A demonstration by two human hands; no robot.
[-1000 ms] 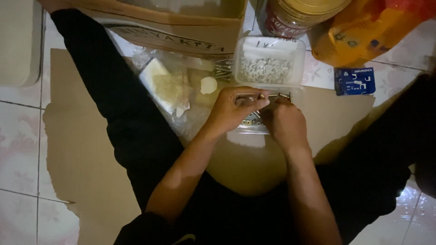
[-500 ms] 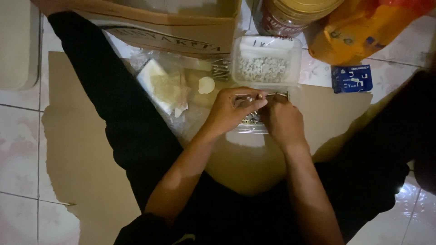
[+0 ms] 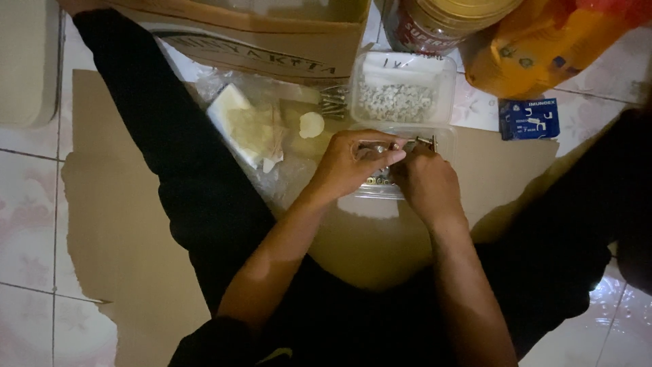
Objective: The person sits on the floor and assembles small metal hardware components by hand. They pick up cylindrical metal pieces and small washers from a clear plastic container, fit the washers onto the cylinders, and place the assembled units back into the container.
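My left hand [image 3: 353, 163] and my right hand [image 3: 424, 178] meet over a clear plastic tray [image 3: 445, 139] that lies on a sheet of brown cardboard [image 3: 129, 224]. Between the fingertips of both hands is a small metal bolt [image 3: 407, 143], its end sticking out to the right. More small metal pieces show in the tray under my hands. Behind it stands a second clear tray [image 3: 403, 87] filled with small pale grey parts.
A heap of bolts [image 3: 333, 102] and a clear plastic bag [image 3: 255, 129] with pale pieces lie to the left. A cardboard box [image 3: 272, 41], a jar with a yellow lid [image 3: 441, 20], an orange bag [image 3: 557, 47] and a small blue packet [image 3: 528, 117] stand behind. My black-clad legs stretch either side.
Both hands stay over the tray, with only small shifts of the fingers around the bolt.
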